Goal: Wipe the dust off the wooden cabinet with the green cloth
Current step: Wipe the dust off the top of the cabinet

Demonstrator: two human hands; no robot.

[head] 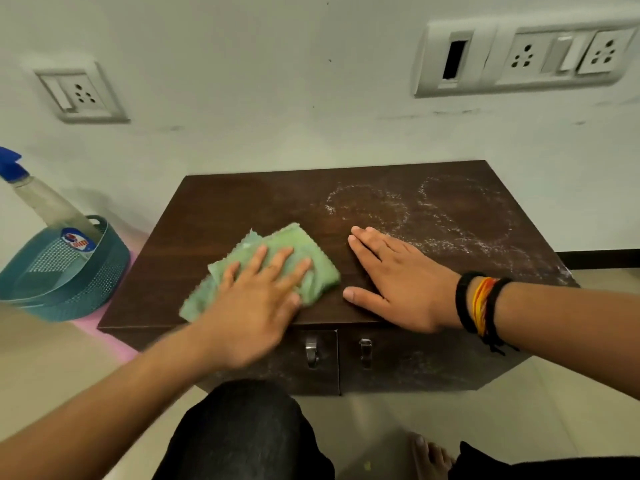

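Note:
A low dark wooden cabinet (221,216) stands against the wall, its top facing me. The green cloth (304,247) lies folded on the left-centre of the top. My left hand (256,299) presses flat on the cloth with fingers spread. My right hand (391,275) rests flat and open on the bare wood just right of the cloth, touching no cloth. White dust rings (460,216) cover the right half of the top. The left half looks darker and cleaner.
A teal plastic basket (65,275) holding a spray bottle (45,199) sits on the floor left of the cabinet. Two metal drawer handles (311,351) show on the front. My knees are below, close to the cabinet. Wall sockets (526,53) sit above.

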